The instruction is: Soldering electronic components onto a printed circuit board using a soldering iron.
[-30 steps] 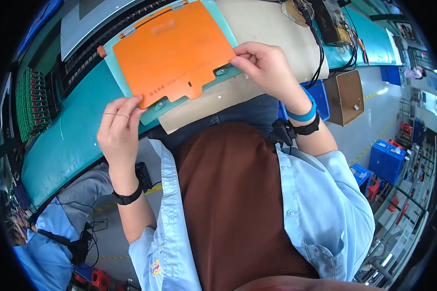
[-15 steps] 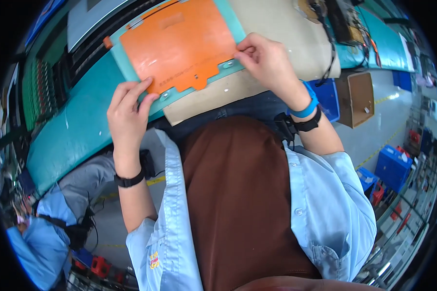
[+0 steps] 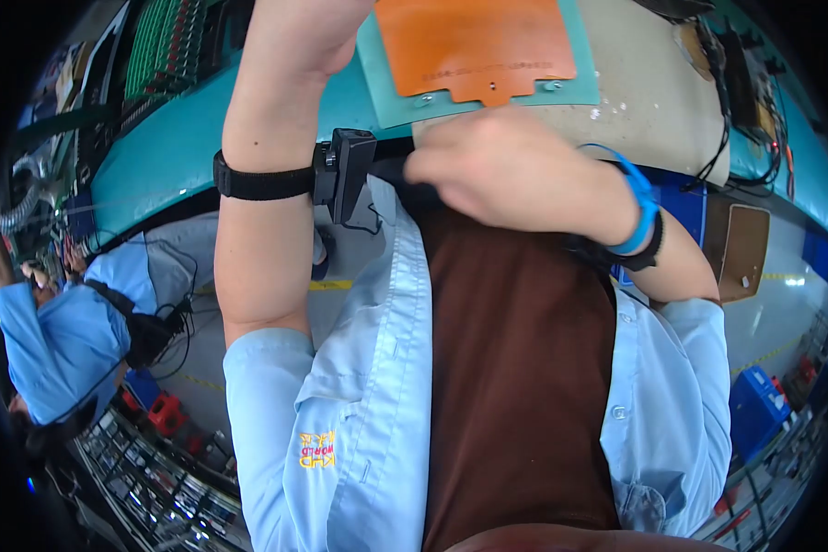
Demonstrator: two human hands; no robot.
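An orange sheet [image 3: 478, 41] with a tabbed lower edge lies on a light green plate [image 3: 393, 109] at the top of the view. Small metal pins show beside the tab. My left hand [image 3: 317, 32] reaches up past the sheet's left side, and its fingers are cut off by the upper edge. In front of the plate, close to my body, is my right hand [image 3: 497, 170], bent inward and smeared by motion. It is apart from the sheet, and I cannot see whether anything is in its fingers.
Beige matting [image 3: 653, 110] covers part of the teal bench [image 3: 184, 138]. Cables and equipment [image 3: 745, 83] stand at the far right. Below them are a cardboard box [image 3: 743, 253] and a blue bin [image 3: 676, 198]. A co-worker in a blue shirt [image 3: 60, 340] is at left.
Both hands have let go of the orange sheet's near corners. My left hand has moved up and away; my right has drawn back toward my body. The view has shifted, placing the sheet farther right.
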